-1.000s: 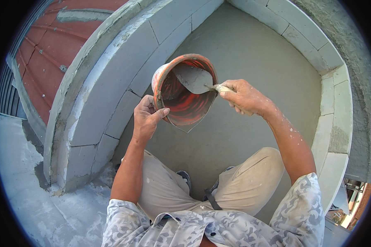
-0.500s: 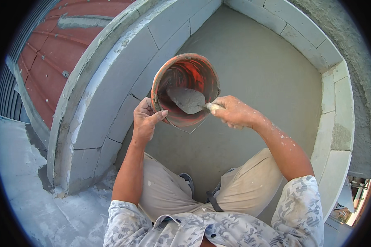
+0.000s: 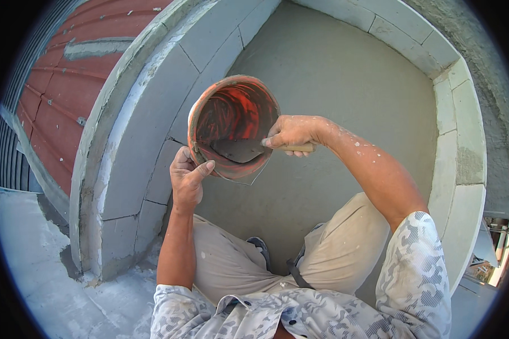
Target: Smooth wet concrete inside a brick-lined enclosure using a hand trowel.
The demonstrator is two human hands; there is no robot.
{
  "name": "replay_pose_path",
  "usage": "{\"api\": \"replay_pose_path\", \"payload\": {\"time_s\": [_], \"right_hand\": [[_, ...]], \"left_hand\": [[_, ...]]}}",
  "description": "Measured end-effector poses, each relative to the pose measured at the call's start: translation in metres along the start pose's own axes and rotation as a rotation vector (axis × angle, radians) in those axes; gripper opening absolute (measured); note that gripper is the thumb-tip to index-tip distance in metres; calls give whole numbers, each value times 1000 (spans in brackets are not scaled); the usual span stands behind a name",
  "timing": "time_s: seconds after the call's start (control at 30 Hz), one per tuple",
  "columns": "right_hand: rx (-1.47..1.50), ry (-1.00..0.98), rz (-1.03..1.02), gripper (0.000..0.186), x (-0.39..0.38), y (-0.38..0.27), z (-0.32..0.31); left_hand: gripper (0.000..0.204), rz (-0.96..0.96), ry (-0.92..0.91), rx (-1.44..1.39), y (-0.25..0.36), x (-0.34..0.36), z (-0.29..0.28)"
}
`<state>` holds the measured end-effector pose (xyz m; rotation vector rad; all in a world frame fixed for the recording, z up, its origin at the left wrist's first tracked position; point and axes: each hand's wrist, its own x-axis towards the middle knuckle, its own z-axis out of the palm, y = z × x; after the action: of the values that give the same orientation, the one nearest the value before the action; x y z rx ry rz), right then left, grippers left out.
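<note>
An orange bucket (image 3: pixel 232 107), smeared grey inside and with a thin wire handle hanging below, is held tilted with its opening toward me. My left hand (image 3: pixel 188 178) grips its lower left rim, thumb on the outside edge. My right hand (image 3: pixel 291 133) is closed round the pale handle of a trowel (image 3: pixel 237 148), whose grey-coated blade lies inside the lower part of the bucket. Whether loose mortar sits on the blade, I cannot tell.
A curved wall of light grey blocks (image 3: pixel 147 101) borders a smooth grey floor (image 3: pixel 339 85), with my bent knees over it. Red corrugated roofing (image 3: pixel 56 124) lies beyond the left wall. A rough concrete ledge (image 3: pixel 481 101) runs outside the right wall.
The bucket and both hands have shifted left in the picture. The trowel blade has dropped from the upper part of the bucket's inside to the lower part, and my right wrist has turned.
</note>
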<state>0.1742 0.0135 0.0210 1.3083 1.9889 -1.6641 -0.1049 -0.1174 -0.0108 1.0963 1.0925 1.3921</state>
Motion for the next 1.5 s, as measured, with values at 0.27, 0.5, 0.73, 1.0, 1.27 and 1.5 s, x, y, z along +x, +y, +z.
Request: {"api": "replay_pose_path", "payload": {"time_s": [0.27, 0.5, 0.73, 1.0, 1.27, 1.5], "right_hand": [[361, -59, -86, 43, 5, -8, 17], [715, -5, -193, 36, 6, -16, 34], [128, 354, -342, 26, -44, 21, 10], [-481, 1048, -664, 38, -15, 75, -11], [-788, 1027, -511, 33, 5, 136, -47], [-893, 1105, -349, 29, -35, 197, -64]], "left_hand": [[33, 21, 27, -122, 11, 3, 5], [33, 51, 61, -102, -3, 8, 2], [25, -91, 184, -231, 5, 15, -11], [25, -230, 158, -193, 3, 18, -23], [33, -331, 6, -195, 13, 8, -19], [33, -338, -6, -135, 5, 6, -15]]}}
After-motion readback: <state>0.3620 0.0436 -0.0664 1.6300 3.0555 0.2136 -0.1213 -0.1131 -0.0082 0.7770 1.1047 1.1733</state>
